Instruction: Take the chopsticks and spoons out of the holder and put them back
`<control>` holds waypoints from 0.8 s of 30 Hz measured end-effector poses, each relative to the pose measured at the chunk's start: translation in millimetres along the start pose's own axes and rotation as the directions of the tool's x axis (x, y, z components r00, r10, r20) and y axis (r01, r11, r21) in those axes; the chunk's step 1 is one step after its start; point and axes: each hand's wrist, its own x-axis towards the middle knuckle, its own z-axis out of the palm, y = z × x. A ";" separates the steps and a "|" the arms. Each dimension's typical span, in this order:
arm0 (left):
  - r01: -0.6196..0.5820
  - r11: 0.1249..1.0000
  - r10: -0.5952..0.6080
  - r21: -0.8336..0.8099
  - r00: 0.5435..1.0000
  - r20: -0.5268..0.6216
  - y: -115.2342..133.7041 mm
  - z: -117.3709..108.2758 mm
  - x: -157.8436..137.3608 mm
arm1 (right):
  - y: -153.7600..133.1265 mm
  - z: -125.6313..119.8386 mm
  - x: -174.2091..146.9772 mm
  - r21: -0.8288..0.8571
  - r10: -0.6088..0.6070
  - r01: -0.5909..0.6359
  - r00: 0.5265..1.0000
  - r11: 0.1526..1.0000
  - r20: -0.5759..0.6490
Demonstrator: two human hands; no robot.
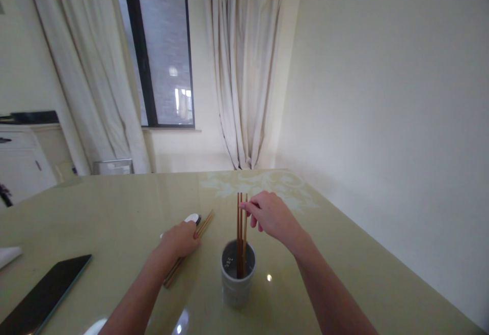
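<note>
Chopsticks (238, 233): three are seen standing nearly upright, below and just left of the right hand (273, 216), their lower ends contained in a grey cup (237, 291).
Right hand: the lighter chopstick (245, 235) appears to be pinched near its top, with two darker ones just beside the fingertips.
Left hand (181, 238): curled over a slanting bunch of chopsticks (205, 222); whether these are firmly grasped cannot be told.
Desk (305, 279): a white object (191, 218), partly hidden, is seen just beyond the left hand.
Pinch: one stick is best isolated by the fingertips, so that its neighbours are not dragged along.
Cup: sideways pressure is best avoided and a vertical line kept, since it is steadied by neither hand and could be tipped.
</note>
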 end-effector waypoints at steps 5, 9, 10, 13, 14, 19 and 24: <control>-0.040 0.999 0.040 0.004 0.999 0.021 7.5 -3.2 -5.8 | -3.8 -8.2 -1.7 -0.066 0.020 -0.025 0.997 0.997 -0.072; -0.100 0.993 0.096 -0.063 0.994 -0.060 9.9 -24.5 -9.4 | -13.3 -19.9 -8.6 -0.102 -0.039 0.012 0.962 0.995 -0.270; -0.136 0.983 0.119 -0.121 0.984 -0.133 11.3 -34.1 -12.7 | -15.9 -21.6 -10.7 -0.067 -0.066 0.048 0.950 0.997 -0.304; -0.284 0.886 0.116 -0.368 0.902 -0.417 21.8 -67.2 -32.6 | -22.1 -21.4 -15.7 0.142 -0.128 0.184 0.935 0.973 -0.332; -0.340 0.822 0.091 -0.457 0.871 -0.483 27.6 -77.1 -41.9 | -23.5 -20.0 -16.6 0.222 -0.140 0.222 0.932 0.950 -0.333; -0.579 0.507 0.312 -0.638 0.813 -0.491 63.2 -100.8 -86.0 | -28.6 -13.0 -17.6 0.481 -0.145 0.333 0.911 0.811 -0.386; -0.643 0.491 0.483 -0.587 0.762 -0.431 74.2 -97.0 -86.1 | -29.7 -19.3 -21.2 0.562 -0.141 0.371 0.901 0.740 -0.410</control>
